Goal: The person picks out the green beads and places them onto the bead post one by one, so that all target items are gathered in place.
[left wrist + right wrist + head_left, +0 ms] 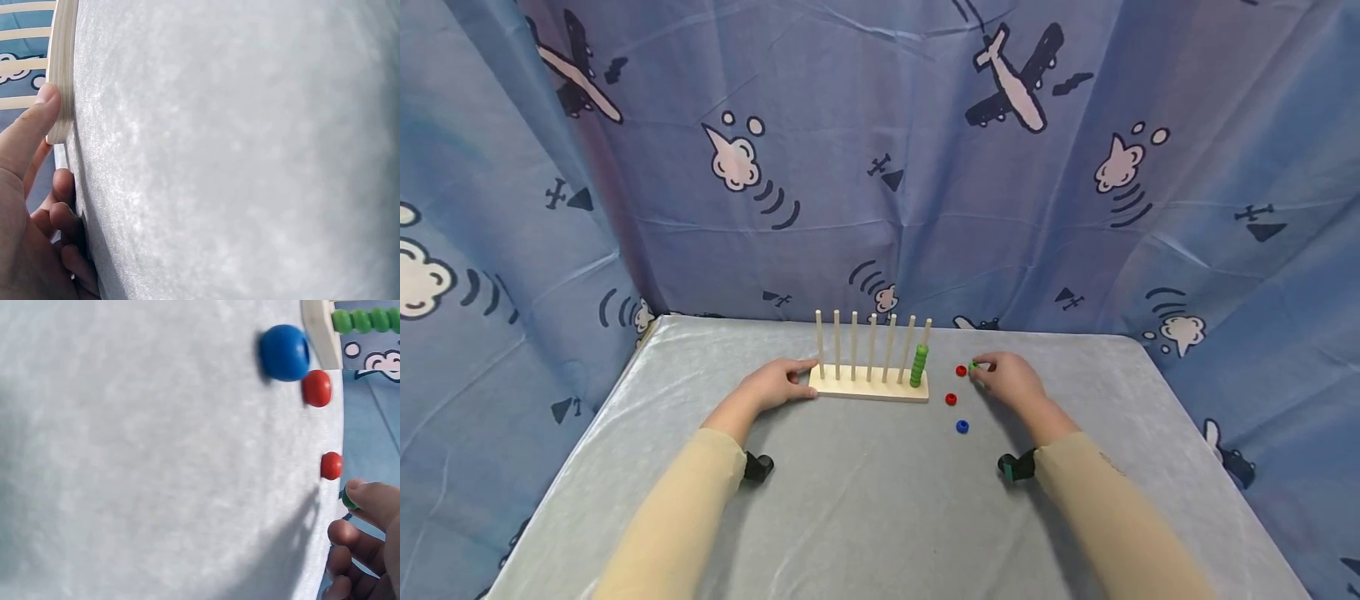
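Observation:
A wooden peg rack [865, 385] with several upright pegs stands toward the back of the table. Green beads [918, 367] are stacked on its rightmost peg; the other pegs are bare. My left hand [772, 383] grips the left end of the base, and in the left wrist view the thumb [47, 103] lies along that end. To the right of the rack, my right hand [1011, 379] pinches a green bead [349, 500] between thumb and fingers. Two red beads [961, 371] and a blue bead [962, 427] lie between the rack and that hand.
A grey-white cloth [865, 500] covers the table. Behind it and at both sides hangs a blue curtain [827, 167] printed with airplanes and clouds. Black wrist cameras [758, 467] sit below both hands.

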A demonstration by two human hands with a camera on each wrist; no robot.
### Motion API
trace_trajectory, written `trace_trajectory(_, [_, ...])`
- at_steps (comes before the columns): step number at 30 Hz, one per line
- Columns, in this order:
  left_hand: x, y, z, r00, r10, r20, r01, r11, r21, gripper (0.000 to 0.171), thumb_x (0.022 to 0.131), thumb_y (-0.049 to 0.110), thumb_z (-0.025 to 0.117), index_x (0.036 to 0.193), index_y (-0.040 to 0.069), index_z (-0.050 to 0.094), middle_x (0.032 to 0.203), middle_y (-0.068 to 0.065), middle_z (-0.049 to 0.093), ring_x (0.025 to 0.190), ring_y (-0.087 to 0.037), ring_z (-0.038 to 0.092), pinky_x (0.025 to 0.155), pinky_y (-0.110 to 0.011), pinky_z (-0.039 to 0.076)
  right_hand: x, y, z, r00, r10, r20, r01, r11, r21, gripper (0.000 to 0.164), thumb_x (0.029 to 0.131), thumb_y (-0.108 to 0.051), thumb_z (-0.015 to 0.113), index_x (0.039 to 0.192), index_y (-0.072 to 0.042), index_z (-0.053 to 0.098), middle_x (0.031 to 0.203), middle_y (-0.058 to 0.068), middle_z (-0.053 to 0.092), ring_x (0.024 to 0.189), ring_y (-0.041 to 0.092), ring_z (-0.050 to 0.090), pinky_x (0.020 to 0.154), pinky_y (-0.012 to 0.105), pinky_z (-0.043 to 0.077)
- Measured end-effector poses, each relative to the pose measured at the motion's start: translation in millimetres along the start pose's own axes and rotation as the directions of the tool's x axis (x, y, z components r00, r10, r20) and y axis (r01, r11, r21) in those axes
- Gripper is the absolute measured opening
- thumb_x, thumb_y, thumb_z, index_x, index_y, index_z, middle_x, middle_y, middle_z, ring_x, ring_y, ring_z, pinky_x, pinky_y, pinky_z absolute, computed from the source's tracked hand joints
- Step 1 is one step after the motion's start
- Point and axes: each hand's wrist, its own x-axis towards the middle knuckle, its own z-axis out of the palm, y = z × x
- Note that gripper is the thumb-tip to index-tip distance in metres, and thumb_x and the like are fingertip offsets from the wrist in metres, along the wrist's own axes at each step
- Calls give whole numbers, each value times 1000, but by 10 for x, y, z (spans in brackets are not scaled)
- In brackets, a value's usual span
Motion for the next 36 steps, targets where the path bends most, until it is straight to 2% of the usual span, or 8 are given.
trace_trajectory(2, [-10,-15,-2,1000,-1,0,1,1000,1,68,85,41,78,146,30,52,83,-3,50,71,-17,42,66,-33,33,0,-19,-20,1000,3,-8,-3,1000,2,39,96,-30,66,130,-11,68,108,12,68,79,19,61,70,38,47])
trace_trajectory(9, [-13,-50,-12,1000,-12,-5,12,1000,-14,67,85,41,78,146,29,53,83,-3,49,71,-18,42,67,-34,33,-60,-143,-127,999,-11,-43,12,999,30,40,97,-34,64,132,-14,66,114,14,67,92,26,61,74,41,48])
trace_trajectory(17, [8,-87,15,1000,-3,-9,3,1000,-28,68,84,42,79,146,28,52,83,-3,50,71,-17,42,66,-33,34,-134,-277,-245,998,-14,-56,18,998,64,41,97,-34,64,133,-15,66,109,11,68,83,23,58,66,35,46])
trace_trajectory(24, [-11,-28,18,1000,4,-14,-4,1000,-27,67,84,40,79,145,29,54,80,-2,49,69,-16,41,67,-32,34,-208,-365,-348,997,-14,-71,21,994,109,42,97,-37,64,134,-18,65,102,10,67,81,23,58,63,35,45])
trace_trajectory(36, [-7,10,12,1000,13,-21,-13,1000,-7,67,84,39,79,145,28,54,79,-1,48,69,-16,41,66,-32,33,-296,-610,-524,990,-72,-120,95,975,201,46,95,-46,64,135,-22,65,95,5,66,81,23,57,62,36,46])
